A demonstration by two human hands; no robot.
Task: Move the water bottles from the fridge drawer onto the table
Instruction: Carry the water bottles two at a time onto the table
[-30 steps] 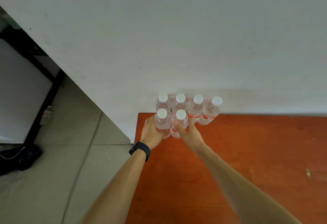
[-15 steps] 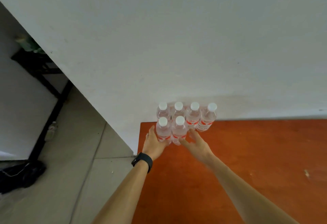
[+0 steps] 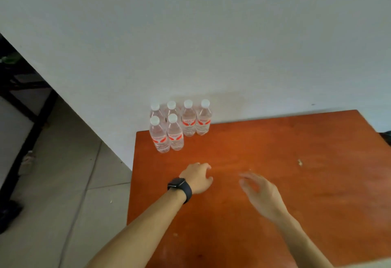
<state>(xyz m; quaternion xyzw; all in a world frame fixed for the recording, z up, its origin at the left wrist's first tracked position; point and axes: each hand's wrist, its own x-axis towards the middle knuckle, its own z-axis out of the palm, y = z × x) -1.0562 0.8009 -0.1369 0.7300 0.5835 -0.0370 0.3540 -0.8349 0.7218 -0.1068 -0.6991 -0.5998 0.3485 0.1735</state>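
Several clear water bottles (image 3: 176, 128) with white caps and red labels stand upright in two rows at the far left corner of the orange-brown table (image 3: 275, 162), against the white wall. My left hand (image 3: 197, 177), with a dark watch on the wrist, hovers over the table nearer to me than the bottles, its fingers loosely curled and holding nothing. My right hand (image 3: 259, 191) is blurred, fingers spread and relaxed, also holding nothing. Neither hand touches a bottle. The fridge drawer is not in view.
A white wall (image 3: 211, 35) runs behind the table. Grey floor tiles (image 3: 63, 183) lie to the left of the table's left edge. A black metal frame (image 3: 23, 132) stands at the far left. A small pale scuff (image 3: 299, 162) marks the tabletop.
Both hands have let go of the two front bottles and drawn back toward me. The bottles stay standing. The camera has pulled back, showing more of the table.
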